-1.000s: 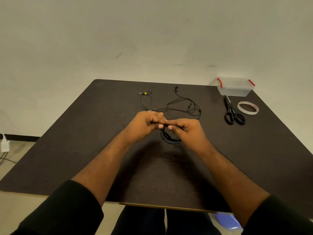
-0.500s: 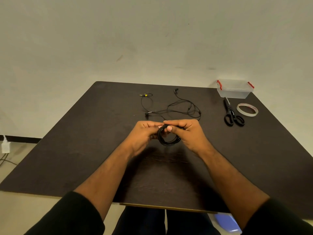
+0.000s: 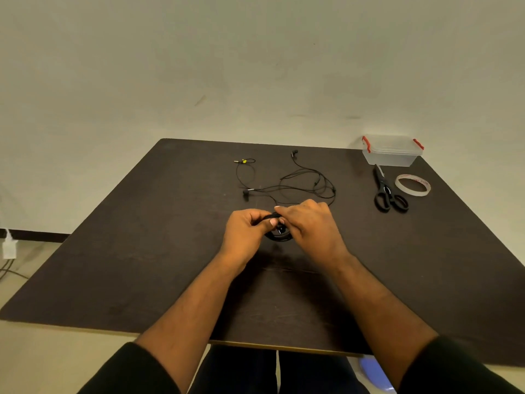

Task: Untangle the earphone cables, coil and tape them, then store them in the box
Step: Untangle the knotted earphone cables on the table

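Both forearms reach forward over the dark brown worktop (image 3: pixel 142 251), bare from the pushed-up black sleeves, and meet near its middle. The left hand (image 3: pixel 247 231) has its fingers curled inward and its thumb pressed on top, pinching one side of a small coil of black earphone cable (image 3: pixel 279 236). The right hand (image 3: pixel 308 226) arches over the coil's other side, knuckles up, fingers bent down around the loops. The coil sits between the two hands, just above the worktop surface.

Beyond the hands, a second black earphone cable (image 3: pixel 298 183) lies loose and tangled, its yellow-marked plug towards the far left. At the far right corner stands a clear plastic box with red clips (image 3: pixel 392 152); black-handled scissors (image 3: pixel 387 191) and a roll of clear tape (image 3: pixel 413 185) lie just beside it.
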